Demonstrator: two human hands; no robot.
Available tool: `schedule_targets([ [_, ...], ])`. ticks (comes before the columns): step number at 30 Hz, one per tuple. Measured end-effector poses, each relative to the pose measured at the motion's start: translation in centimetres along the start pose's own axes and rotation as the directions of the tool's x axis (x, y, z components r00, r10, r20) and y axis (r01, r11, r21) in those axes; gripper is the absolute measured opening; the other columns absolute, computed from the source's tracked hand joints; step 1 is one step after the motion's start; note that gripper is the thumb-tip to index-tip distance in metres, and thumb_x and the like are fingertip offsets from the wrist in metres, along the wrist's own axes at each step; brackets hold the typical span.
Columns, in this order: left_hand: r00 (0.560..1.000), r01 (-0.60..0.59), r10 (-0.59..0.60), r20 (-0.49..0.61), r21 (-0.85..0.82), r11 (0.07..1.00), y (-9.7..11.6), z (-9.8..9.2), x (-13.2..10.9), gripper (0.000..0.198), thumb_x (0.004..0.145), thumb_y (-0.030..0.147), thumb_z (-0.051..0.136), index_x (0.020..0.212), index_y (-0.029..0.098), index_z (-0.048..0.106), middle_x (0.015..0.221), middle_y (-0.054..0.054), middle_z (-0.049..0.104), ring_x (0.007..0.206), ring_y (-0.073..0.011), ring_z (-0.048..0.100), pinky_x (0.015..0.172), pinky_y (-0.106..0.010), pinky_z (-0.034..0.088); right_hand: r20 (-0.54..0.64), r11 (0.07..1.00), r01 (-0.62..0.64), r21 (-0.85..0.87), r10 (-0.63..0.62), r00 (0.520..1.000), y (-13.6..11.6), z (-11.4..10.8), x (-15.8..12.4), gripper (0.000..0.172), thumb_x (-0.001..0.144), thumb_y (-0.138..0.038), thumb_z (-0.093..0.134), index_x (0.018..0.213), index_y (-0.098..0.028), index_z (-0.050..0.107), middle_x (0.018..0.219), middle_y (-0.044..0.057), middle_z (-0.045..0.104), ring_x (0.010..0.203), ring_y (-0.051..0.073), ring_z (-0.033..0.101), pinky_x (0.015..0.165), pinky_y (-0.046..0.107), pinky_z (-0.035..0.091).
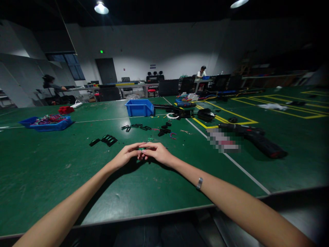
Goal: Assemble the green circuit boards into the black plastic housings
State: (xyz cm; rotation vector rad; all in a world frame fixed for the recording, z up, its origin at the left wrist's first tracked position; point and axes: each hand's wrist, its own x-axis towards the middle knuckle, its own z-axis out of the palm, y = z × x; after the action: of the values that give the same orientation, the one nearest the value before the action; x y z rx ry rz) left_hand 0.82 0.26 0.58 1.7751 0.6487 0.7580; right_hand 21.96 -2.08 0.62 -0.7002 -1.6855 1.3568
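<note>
My left hand [126, 154] and my right hand [157, 152] meet above the green tabletop, fingertips pinched together on a small green circuit board [141, 149]. Fingers cover most of the board. Just beyond the hands lie a few tiny green pieces [150, 138]. To the left rests a group of black housings with green boards inside [109, 139], with a single similar housing [94, 142] beside it. Black rectangular frames [141, 127] are strewn farther off, near small black parts [164, 129] and short coloured wires [173, 136].
A blue bin [139, 108] stands behind the parts. At left, a blue tray [51, 124] holds bundled wires, near a red object [66, 109]. A black power tool [257, 137] lies at right. Two people sit at farther tables. The table's front edge [144, 215] runs below my forearms.
</note>
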Motion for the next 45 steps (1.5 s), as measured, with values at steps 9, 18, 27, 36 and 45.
schedule_targets([
  [9, 0.999, 0.037, -0.034, 0.043, -0.088, 0.995, 0.1, 0.1, 0.1, 0.048, 0.093, 0.028, 0.059, 0.139, 0.015, 0.056, 0.098, -0.008, 0.071, 0.084, -0.0188, 0.061, 0.081, -0.031, 0.046, 0.000, 0.998, -0.023, 0.061, 0.023, 1.000, -0.1, 0.0, 0.0, 0.037, 0.084, -0.040, 0.073, 0.112, -0.015, 0.075, 0.087, 0.007, 0.076, 0.077, 0.018, 0.069, 0.076, 0.032, 0.055],
  [18, 0.998, 0.041, -0.038, 0.041, -0.089, 0.995, 0.1, 0.1, 0.1, 0.048, 0.092, 0.029, 0.060, 0.138, 0.014, 0.057, 0.106, -0.010, 0.070, 0.089, -0.0204, 0.062, 0.085, -0.033, 0.046, 0.007, 0.998, -0.014, 0.064, 0.013, 1.000, -0.1, -0.1, 0.0, 0.037, 0.084, -0.038, 0.073, 0.112, -0.014, 0.075, 0.088, 0.008, 0.075, 0.079, 0.019, 0.070, 0.075, 0.032, 0.054],
  [27, 0.999, 0.023, -0.020, 0.044, -0.066, 0.998, 0.2, 0.2, 0.0, 0.046, 0.092, 0.029, 0.059, 0.135, 0.012, 0.058, 0.103, -0.010, 0.070, 0.087, -0.0197, 0.061, 0.083, -0.032, 0.047, 0.013, 0.996, -0.031, 0.082, 0.030, 0.999, 0.2, -0.2, 0.0, 0.039, 0.083, -0.037, 0.073, 0.115, -0.014, 0.073, 0.089, 0.008, 0.076, 0.079, 0.018, 0.069, 0.076, 0.032, 0.054],
  [36, 0.999, 0.018, -0.018, 0.033, -0.003, 1.000, 0.2, 0.2, 0.1, 0.046, 0.092, 0.030, 0.059, 0.135, 0.013, 0.059, 0.097, -0.007, 0.069, 0.083, -0.0169, 0.059, 0.080, -0.029, 0.045, 0.017, 0.995, -0.064, 0.078, 0.063, 0.998, 0.6, -0.4, 0.4, 0.040, 0.089, -0.048, 0.064, 0.099, -0.010, 0.076, 0.085, 0.011, 0.076, 0.071, 0.018, 0.070, 0.069, 0.032, 0.055],
  [45, 0.999, 0.016, -0.017, 0.044, 0.017, 1.000, -0.1, 0.2, 0.1, 0.046, 0.093, 0.031, 0.060, 0.135, 0.013, 0.058, 0.097, -0.007, 0.069, 0.083, -0.0176, 0.060, 0.080, -0.029, 0.046, 0.018, 0.999, -0.007, -0.047, 0.008, 1.000, 1.1, -1.0, 0.2, 0.044, 0.093, -0.051, 0.058, 0.095, -0.011, 0.075, 0.081, 0.010, 0.076, 0.065, 0.016, 0.068, 0.059, 0.027, 0.055],
])
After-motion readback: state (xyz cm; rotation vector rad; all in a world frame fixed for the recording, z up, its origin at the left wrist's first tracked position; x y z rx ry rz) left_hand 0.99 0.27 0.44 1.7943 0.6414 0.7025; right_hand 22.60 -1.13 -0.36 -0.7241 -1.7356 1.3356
